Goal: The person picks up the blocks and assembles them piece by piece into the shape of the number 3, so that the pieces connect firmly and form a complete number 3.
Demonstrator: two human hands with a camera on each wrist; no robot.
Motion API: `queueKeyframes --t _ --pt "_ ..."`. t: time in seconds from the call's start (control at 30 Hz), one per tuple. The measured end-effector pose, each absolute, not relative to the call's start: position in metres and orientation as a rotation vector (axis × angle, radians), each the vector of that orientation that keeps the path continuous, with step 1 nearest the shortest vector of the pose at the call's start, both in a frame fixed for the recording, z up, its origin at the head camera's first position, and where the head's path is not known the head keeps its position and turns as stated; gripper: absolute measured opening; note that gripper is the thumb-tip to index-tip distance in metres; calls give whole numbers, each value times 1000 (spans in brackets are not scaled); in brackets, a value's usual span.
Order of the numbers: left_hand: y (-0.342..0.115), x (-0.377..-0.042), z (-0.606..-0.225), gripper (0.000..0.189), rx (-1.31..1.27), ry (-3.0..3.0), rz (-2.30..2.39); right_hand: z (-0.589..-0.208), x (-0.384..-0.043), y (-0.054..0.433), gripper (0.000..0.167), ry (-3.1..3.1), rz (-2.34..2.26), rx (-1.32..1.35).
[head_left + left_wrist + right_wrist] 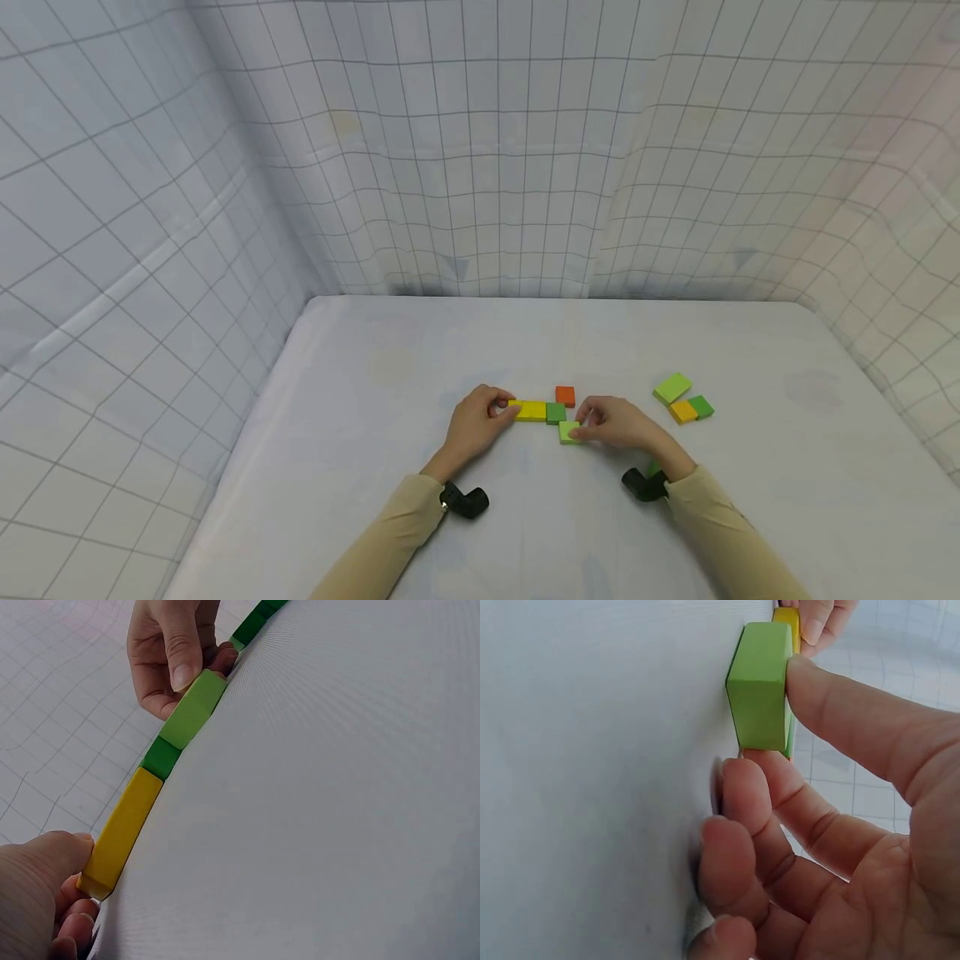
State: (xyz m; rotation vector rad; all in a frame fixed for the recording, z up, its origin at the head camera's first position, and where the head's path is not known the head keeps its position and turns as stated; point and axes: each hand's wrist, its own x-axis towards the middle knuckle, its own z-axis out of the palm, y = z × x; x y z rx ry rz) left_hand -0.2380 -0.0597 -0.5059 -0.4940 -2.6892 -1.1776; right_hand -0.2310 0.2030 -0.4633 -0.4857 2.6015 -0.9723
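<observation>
A long yellow block (531,411) lies flat on the white table, and my left hand (474,423) pinches its left end between thumb and fingers. A small green block (556,413) sits against the yellow block's right end. Just below and right of it is a light green block (569,432), its corner close to the green one. My right hand (618,423) holds this light green block (761,686) with the thumb on its upper edge and fingertips at its side. Behind the green block is an orange-red block (565,396), which neither hand touches.
To the right lie a larger light green block (672,388), a yellow-orange block (683,411) and a green block (701,407), grouped closely. Another green block (655,468) shows partly beneath the right wrist. Gridded white cloth (480,167) hangs behind and beside the table.
</observation>
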Motion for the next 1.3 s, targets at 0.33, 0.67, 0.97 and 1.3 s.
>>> queueKeyframes --t 0.33,0.67,0.97,1.3 --pt "-60 -238 -508 20 -504 -2686 -1163 -465 -230 202 26 2613 -985 -501" --pt "-58 -239 -509 22 -510 -2680 -1138 -463 -229 203 26 2613 -973 -472" --pt "-58 -239 -509 21 -517 -2669 -1143 -465 -228 206 28 2597 -1004 -458" --pt "-59 -238 -508 21 -500 -2676 -1144 -450 -220 242 24 2735 -1118 -421"
